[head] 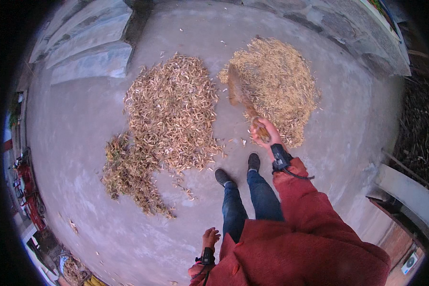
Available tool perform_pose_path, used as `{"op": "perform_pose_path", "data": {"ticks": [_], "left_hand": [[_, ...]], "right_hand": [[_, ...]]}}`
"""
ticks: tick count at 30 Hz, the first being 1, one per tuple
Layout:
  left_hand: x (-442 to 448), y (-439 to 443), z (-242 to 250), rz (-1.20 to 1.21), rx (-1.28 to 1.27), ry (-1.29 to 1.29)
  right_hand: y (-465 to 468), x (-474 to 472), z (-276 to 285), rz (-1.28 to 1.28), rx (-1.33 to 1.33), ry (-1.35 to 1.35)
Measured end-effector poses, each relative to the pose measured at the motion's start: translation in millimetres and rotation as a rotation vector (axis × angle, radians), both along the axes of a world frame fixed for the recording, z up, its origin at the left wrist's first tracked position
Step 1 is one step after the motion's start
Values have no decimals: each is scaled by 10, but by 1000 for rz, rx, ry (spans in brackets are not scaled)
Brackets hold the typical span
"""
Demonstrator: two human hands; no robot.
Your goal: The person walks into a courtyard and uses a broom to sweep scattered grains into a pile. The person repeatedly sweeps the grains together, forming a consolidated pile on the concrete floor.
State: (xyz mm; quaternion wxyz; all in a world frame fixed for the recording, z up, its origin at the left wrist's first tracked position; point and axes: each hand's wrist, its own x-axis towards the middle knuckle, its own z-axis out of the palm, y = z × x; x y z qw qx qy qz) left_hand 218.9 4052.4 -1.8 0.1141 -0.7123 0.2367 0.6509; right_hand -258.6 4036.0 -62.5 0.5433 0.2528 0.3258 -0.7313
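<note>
My right hand (266,134) is closed around the handle of a brown hand broom (238,89), whose blurred head lies at the left edge of a spread of pale yellow beans (286,78). Left of that, a heap of dry, light-brown pods (173,111) covers the concrete floor. A darker tangle of dry stalks and plant scraps (128,171) joins the heap at its lower left. My left hand (211,236) hangs low beside the red coat, fingers slightly bent, holding nothing. Both wrists wear black strapped devices.
Concrete steps (93,59) stand at the upper left, and a rough stone-and-cement edge (329,25) curves across the upper right. Dark piled sticks (420,125) line the right side. A red vehicle (28,193) is at the far left. My shoes stand just below the two piles.
</note>
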Motion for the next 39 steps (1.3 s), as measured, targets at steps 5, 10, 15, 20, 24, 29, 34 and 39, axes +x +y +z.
{"op": "perform_pose_path", "data": {"ticks": [5,10,15,20,24,29,34,39], "left_hand": [[48,57,-1,-14,-3,-12],[109,114,26,12,0,-31],[17,65,11,-14,10,-29],[-123,-15,32,-38,0,-16],[-191,-14,13,-27,28,-51],[-196,6,-1,-10,14,15],[-211,13,-7,-40,23,-50],[-191,10,-10,-12,20,-38]], "right_hand": [[-616,-226,-196,29,-70,-70],[-721,-505,-520,-183,-134,-206],[-146,-775,-608,-329,-160,-121],[213,-719,-416,-440,-101,-12],[209,-566,-163,-341,-35,-52],[-59,-456,-98,-186,-59,-130],[-365,-389,-335,-65,-116,-175],[-227,-536,-542,-285,-285,-345]]}}
